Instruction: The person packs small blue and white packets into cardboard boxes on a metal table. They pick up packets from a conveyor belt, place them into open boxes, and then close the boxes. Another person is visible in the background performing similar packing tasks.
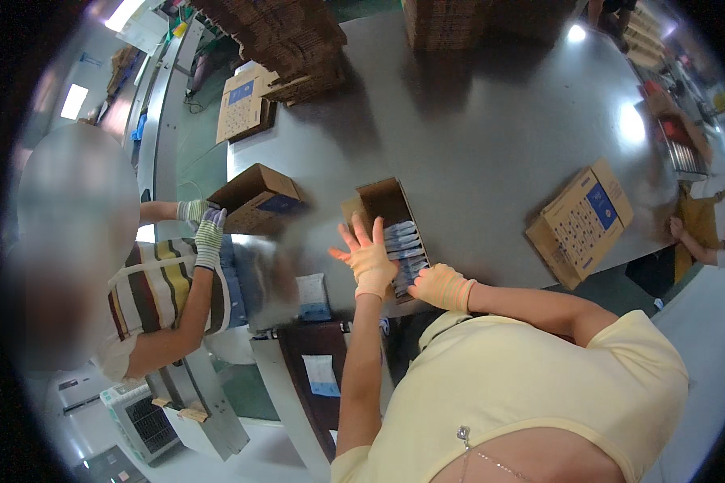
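An open cardboard box (385, 193) stands on the metal table before me, with a row of blue-and-white packets (403, 238) inside. My left hand (370, 259), in a pale fingerless-looking glove, is held over the box's left side with its fingers spread and nothing in them. At the near right corner of the box, my right hand (441, 287) wears a similar striped glove. Its fingers are curled in at the packets and the box wall; what they grip is hidden. One loose packet (312, 298) lies on the table to the left of the box.
A brown conveyor belt (304, 342) carries another packet (321, 375) toward the table. On the left a co-worker's gloved hands (205, 229) hold an open box (258, 197). A closed carton (582, 221) lies at right. Stacked flat cardboard (278, 36) stands at the far side.
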Motion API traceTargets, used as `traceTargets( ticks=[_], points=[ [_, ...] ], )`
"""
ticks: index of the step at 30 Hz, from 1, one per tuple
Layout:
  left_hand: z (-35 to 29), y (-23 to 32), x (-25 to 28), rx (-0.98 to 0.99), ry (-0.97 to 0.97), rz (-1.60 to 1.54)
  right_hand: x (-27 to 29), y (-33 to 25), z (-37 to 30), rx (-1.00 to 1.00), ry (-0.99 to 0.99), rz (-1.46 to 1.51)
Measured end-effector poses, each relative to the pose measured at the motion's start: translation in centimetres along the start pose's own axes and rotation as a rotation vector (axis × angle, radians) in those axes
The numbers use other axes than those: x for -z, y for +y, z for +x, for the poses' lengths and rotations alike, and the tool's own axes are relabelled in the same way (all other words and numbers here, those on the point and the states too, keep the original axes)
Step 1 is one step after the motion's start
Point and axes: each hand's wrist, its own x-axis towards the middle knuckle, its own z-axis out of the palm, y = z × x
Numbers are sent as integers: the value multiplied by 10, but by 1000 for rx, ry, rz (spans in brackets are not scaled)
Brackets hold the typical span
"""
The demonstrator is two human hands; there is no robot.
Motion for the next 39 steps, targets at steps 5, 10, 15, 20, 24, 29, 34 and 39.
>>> traceTargets(
  ticks=[5,10,15,20,24,29,34,39],
  points=[
    [19,16,-28,-417,311,-110,-8,1,0,0,15,-72],
    [29,22,-31,-329,-24,-48,-3,-4,1,-90,-4,-72],
    [-9,8,-39,-331,327,-506,-6,-4,2,-112,37,-62],
    [-100,-23,-54,-12,621,-828,17,-13,4,-132,-27,-52],
    [-181,-75,-101,286,623,-709,11,-11,4,-112,5,-47],
    [-301,-165,-132,770,554,-380,-2,-2,2,-9,76,-70],
    [-438,-236,-153,1237,59,-154,-12,2,3,25,123,-92],
    [-426,-239,-146,1114,-296,-145,-2,0,4,-1,66,-81]
  ],
)
